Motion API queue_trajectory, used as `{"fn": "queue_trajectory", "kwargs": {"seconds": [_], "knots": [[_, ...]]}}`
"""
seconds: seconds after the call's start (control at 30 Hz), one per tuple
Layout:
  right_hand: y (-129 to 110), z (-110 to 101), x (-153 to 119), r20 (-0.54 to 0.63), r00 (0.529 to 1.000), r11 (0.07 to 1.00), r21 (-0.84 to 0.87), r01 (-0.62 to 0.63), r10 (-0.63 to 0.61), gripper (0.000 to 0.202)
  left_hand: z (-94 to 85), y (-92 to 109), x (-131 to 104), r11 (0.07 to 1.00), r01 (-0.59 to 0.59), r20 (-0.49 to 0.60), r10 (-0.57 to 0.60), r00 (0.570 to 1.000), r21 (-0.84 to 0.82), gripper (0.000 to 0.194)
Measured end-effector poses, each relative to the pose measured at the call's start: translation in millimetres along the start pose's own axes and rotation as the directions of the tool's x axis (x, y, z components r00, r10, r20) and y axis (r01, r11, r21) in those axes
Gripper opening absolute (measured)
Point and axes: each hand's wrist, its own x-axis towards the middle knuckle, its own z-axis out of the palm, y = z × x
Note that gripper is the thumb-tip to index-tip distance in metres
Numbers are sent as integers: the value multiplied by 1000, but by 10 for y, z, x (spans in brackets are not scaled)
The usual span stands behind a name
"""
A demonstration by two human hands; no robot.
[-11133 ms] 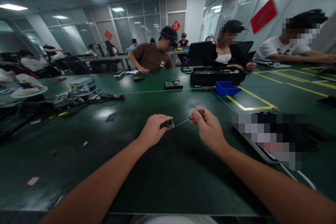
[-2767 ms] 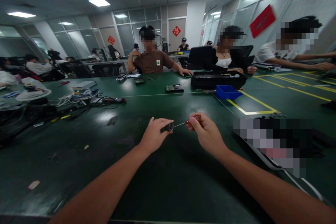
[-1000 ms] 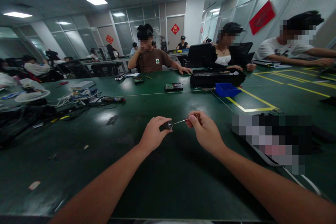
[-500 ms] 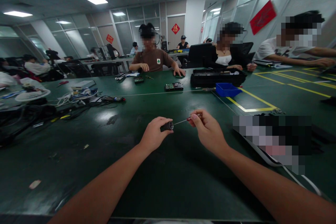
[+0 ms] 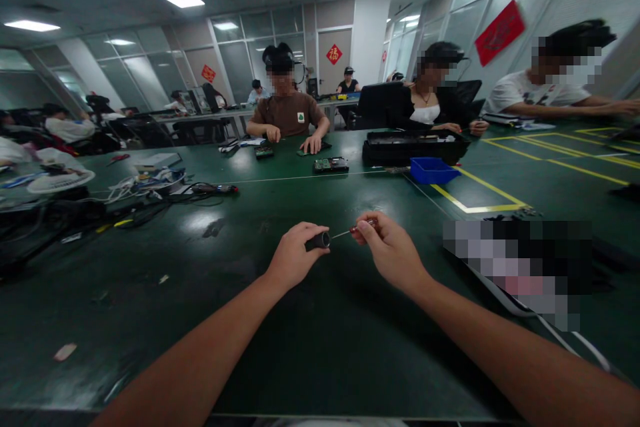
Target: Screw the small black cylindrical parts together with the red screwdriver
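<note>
Above the green table [image 5: 300, 353], my left hand [image 5: 294, 257] grips a short black cylinder [image 5: 318, 241] between thumb and fingers, its round end facing right. A screwdriver [image 5: 364, 225] with a reddish handle is pinched in my right hand [image 5: 387, 243]. The thin metal shaft points left, and its tip is at the cylinder's open end; whether it reaches inside is too small to tell.
A blue bin [image 5: 434, 171] stands by a black tray [image 5: 415, 149] at the back right. A circuit board device [image 5: 331, 165] lies mid-table. Tangled cables [image 5: 165, 187] cover the left. A person [image 5: 287, 113] works opposite; a blurred-out object lies at right.
My right hand has moved slightly left with the screwdriver, closer to the cylinder. My left hand is nearly unchanged. The hand of the person opposite has shifted left.
</note>
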Motion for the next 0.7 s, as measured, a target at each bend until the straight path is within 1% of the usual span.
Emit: {"fn": "queue_trajectory", "kwargs": {"seconds": [0.07,0.17,0.27,0.33,0.43,0.53,0.6,0.7], "knots": [[3,-12,-8,-4,1000,999,-31,12,-12,24,0,8,-2,1000,2,4,-2,1000,-6,42],[19,-46,-12,-39,999,996,-83,34,-37,24,1,12,0,1000,16,6,-16,1000,-11,42],[21,-80,-15,-93,991,989,-122,83,-94,24,2,1,5,999,27,18,-26,999,-19,42],[5,-90,-23,-109,985,986,-123,117,-130,23,6,-13,6,1000,20,26,-19,999,-24,42],[-31,-88,-38,-64,986,982,-123,143,-151,21,15,-25,5,1000,15,33,-14,999,-23,42],[-45,-81,-44,-23,988,972,-185,146,-153,20,16,-14,4,1000,20,40,-19,999,-19,41],[-37,-82,-42,-34,989,967,-214,135,-146,20,10,1,5,1000,23,40,-22,999,-21,44],[-26,-91,-41,-87,985,973,-185,134,-152,21,-1,10,13,999,28,24,-27,999,-40,47]]}}
